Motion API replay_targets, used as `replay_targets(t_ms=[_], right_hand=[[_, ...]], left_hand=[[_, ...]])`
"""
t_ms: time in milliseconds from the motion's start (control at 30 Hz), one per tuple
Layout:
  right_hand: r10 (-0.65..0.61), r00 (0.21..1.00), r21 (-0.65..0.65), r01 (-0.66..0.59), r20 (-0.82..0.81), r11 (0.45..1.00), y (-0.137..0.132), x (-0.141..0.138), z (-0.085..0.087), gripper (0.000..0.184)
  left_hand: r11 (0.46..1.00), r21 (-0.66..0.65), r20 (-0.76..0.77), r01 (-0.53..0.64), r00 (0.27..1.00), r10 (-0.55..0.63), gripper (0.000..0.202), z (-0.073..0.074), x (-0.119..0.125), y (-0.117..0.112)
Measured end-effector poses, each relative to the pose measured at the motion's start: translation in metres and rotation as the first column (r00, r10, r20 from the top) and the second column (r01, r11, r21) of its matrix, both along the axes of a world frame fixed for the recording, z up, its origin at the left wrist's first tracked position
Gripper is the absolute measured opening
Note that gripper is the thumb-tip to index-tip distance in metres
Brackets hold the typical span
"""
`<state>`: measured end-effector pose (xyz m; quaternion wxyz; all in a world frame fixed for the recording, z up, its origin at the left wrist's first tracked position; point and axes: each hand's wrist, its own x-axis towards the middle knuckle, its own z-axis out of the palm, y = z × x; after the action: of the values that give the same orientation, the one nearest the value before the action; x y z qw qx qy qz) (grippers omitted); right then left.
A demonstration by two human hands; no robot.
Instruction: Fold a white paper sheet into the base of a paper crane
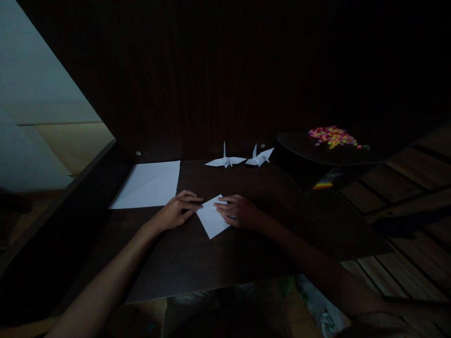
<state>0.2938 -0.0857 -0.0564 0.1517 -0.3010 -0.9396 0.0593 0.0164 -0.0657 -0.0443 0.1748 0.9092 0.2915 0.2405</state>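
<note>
A small white paper square (pixel 213 223), folded and turned like a diamond, lies on the dark wooden desk between my hands. My left hand (pixel 178 210) rests on the desk at the paper's left corner, fingers stretched out and their tips touching it. Across the paper's right side lies my right hand (pixel 239 212), its fingers spread flat and covering the right corner. Behind them stand two folded white paper cranes, the left crane (pixel 226 162) with wings spread wide and the right crane (pixel 260 157) tilted.
White paper sheets (pixel 148 183) lie at the desk's left, by a raised side panel (pixel 70 211). On the right, a small rounded shelf (pixel 303 149) carries a heap of colourful small pieces (pixel 333 136). A dark upright panel (pixel 211 80) closes the back.
</note>
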Motion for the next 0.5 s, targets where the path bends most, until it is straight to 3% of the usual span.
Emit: replay_targets(t_ms=[233,500], right_hand=[[0.01,1.0,0.001,-0.01,-0.023,1.0,0.002,0.001,-0.003,0.029],[0.023,1.0,-0.016,-0.023,0.011,1.0,0.003,0.001,0.001,0.028]], left_hand=[[0.996,0.081,-0.103,0.045,0.994,-0.037,0.03,0.006,0.002,-0.007],[0.984,0.176,-0.213,0.003,0.976,0.035,0.024,0.012,0.007,-0.013]])
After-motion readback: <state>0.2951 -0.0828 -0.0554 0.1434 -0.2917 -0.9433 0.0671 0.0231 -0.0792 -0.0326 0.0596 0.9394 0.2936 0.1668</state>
